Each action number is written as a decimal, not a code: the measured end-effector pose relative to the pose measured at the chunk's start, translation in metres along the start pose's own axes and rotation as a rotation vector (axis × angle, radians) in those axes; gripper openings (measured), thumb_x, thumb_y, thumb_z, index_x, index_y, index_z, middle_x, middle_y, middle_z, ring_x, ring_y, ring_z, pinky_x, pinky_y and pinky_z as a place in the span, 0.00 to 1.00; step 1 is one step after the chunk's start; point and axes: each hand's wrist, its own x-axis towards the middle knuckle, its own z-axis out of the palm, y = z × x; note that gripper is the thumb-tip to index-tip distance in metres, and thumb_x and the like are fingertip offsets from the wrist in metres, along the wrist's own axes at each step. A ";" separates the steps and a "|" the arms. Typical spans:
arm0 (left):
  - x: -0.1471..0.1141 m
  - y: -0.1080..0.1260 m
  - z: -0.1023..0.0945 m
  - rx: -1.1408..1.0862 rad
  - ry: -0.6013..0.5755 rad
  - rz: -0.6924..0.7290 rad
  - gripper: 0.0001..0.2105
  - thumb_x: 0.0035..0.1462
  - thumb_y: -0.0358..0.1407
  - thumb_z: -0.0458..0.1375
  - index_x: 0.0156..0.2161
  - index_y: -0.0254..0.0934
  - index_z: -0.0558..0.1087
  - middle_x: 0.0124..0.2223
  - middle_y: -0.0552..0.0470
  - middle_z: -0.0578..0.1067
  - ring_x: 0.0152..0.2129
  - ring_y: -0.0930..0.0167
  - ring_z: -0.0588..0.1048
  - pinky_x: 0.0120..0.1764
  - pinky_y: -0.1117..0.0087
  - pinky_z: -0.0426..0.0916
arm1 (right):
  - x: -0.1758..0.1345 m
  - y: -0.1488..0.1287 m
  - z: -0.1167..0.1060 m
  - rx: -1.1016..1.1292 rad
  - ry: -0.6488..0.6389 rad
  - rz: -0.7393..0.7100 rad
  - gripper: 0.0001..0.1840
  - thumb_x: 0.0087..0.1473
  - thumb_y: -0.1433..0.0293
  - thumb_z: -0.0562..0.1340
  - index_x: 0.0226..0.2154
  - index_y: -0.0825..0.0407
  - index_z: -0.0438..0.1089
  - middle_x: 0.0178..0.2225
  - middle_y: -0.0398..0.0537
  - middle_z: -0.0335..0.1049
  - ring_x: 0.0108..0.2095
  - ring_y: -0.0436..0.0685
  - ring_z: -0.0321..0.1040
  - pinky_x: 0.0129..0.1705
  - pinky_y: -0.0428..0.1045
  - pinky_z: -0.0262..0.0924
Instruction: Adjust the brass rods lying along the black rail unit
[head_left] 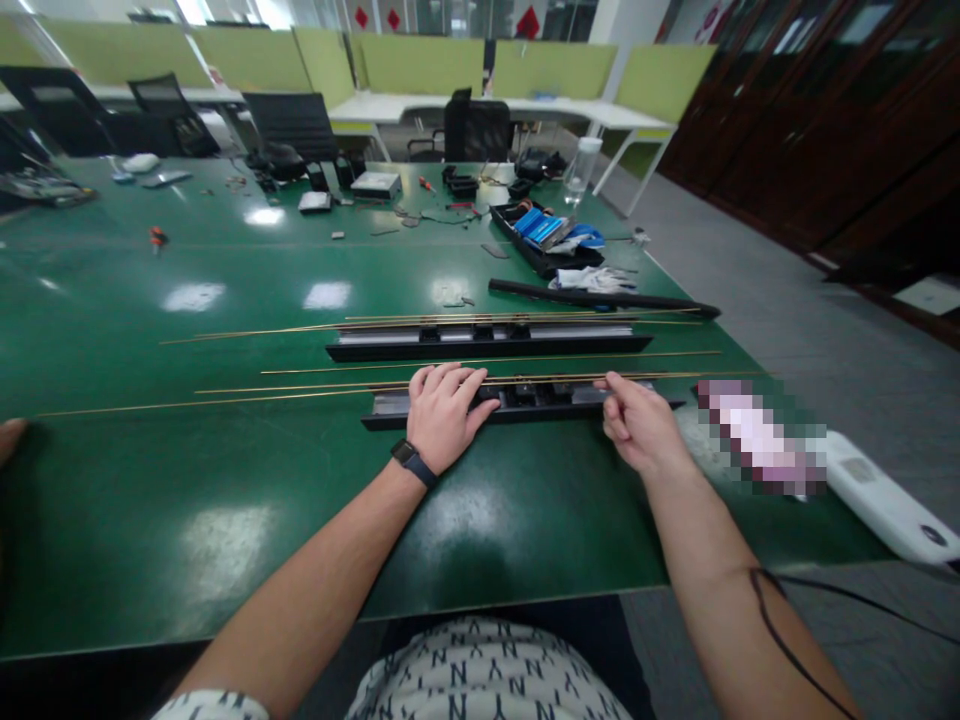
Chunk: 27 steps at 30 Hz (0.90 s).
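Note:
My left hand (444, 412), with a dark watch (412, 461) on its wrist, lies over the nearer black metal channel (390, 421). Its fingers are stretched across thin brass-coloured rods (322, 388), with the thumb apart. Farther right, my right hand (642, 424) is closed at the same rods, index finger and thumb at their line and the other fingers curled under. It appears to pinch a rod, though the contact is small. Small black blocks (523, 393) sit inside the channel between my hands. Behind it lies a second black channel (487, 350) with more rods along it.
A black tube (600, 297), white gloves (592, 279) and a black tray (517, 242) of blue items lie beyond. A bottle (582, 170) stands at the far right. A white device (885, 495) lies near the right edge. Another person's hand (10, 438) shows at far left.

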 end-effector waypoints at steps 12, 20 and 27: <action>-0.001 0.000 0.000 0.010 -0.011 -0.003 0.19 0.67 0.48 0.59 0.58 0.44 0.75 0.55 0.46 0.81 0.57 0.58 0.73 0.62 0.50 0.56 | 0.003 -0.002 -0.008 0.021 0.119 -0.066 0.14 0.51 0.60 0.73 0.31 0.52 0.72 0.14 0.36 0.61 0.09 0.44 0.46 0.10 0.42 0.41; -0.001 0.000 0.000 0.006 -0.011 -0.007 0.20 0.67 0.49 0.59 0.59 0.44 0.75 0.54 0.46 0.81 0.58 0.58 0.73 0.62 0.51 0.56 | 0.001 -0.005 -0.007 0.038 0.199 -0.065 0.13 0.51 0.61 0.72 0.30 0.52 0.73 0.14 0.37 0.61 0.09 0.43 0.47 0.10 0.42 0.41; -0.002 0.001 0.000 0.014 0.003 -0.004 0.19 0.68 0.49 0.58 0.58 0.43 0.75 0.54 0.46 0.81 0.58 0.59 0.73 0.62 0.51 0.56 | -0.001 -0.003 -0.006 0.017 0.071 0.005 0.18 0.49 0.58 0.76 0.33 0.54 0.76 0.14 0.37 0.61 0.09 0.42 0.47 0.10 0.40 0.42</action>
